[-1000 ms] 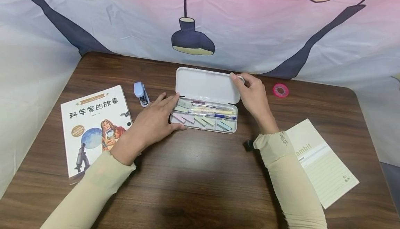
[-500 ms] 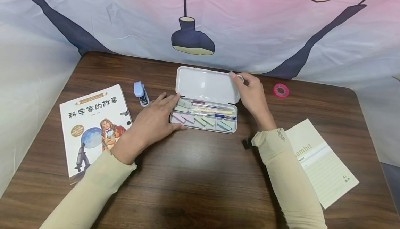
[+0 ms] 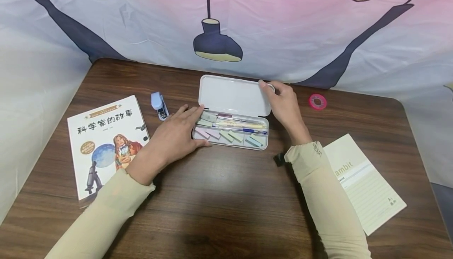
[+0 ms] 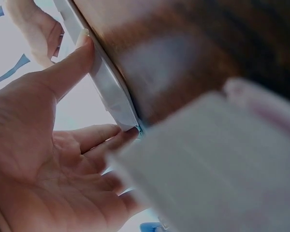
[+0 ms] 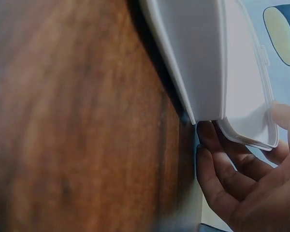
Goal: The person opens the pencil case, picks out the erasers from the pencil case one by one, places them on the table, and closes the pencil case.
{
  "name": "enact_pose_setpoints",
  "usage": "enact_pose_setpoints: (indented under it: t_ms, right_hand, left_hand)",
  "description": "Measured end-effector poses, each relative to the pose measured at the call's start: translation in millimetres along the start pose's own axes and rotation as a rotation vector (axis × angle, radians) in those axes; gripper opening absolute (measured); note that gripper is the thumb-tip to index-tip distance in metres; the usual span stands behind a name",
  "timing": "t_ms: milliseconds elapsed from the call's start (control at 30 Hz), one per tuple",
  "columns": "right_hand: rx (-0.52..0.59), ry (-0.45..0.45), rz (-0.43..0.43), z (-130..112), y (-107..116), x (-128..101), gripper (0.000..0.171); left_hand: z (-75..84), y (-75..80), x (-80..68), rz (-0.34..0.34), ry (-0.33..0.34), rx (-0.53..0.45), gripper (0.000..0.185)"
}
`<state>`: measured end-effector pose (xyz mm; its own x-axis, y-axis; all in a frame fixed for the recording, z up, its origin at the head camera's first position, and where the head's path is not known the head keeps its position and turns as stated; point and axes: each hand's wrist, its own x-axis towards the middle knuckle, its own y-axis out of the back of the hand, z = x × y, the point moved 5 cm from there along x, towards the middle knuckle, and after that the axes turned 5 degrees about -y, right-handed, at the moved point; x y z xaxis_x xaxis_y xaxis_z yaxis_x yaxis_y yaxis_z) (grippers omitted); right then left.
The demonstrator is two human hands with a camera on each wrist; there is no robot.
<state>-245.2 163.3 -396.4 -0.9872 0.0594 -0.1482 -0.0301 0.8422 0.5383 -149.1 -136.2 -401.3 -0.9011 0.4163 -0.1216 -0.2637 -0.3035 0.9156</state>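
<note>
- While the right hand (image 3: 284, 107) pinches the far right corner of the raised lid (image 3: 231, 94), the left hand (image 3: 173, 137) lies spread wide, touching the case's left end;
- white pencil case (image 3: 244, 144) at the table's far middle, pens (image 3: 240, 125) inside;
- blue stapler (image 3: 160, 105) and book (image 3: 100, 141) left; pink ring (image 3: 312, 101) far right; notebook (image 3: 369, 190) near right

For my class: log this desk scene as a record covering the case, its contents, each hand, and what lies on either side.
Pencil case: white, open, lid raised
Contents: pens, pastel pieces
Left hand: touches the case's left end
Right hand: pinches the lid's right corner
Left of case: blue stapler, book
Right of case: pink roll, notebook
</note>
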Motion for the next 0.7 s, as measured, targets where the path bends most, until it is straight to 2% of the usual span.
enact_pose_setpoints:
  t_ms: [167,467,700]
  right_hand:
    - [-0.002,-0.011,-0.013,-3,2,-1,0.054]
    - [-0.053,-0.017,-0.033,-6,15,-20,0.066]
    - [-0.147,0.030,0.052,-11,35,-55,0.059]
  left_hand:
    - [-17.5,-18.6,6.9,0.022,-0.009,0.010,0.115]
    - [-11.1,-12.9,3.8,0.024,-0.008,0.008,0.115]
    - [-17.4,-17.8,4.9,0.025,-0.015,0.013,0.117]
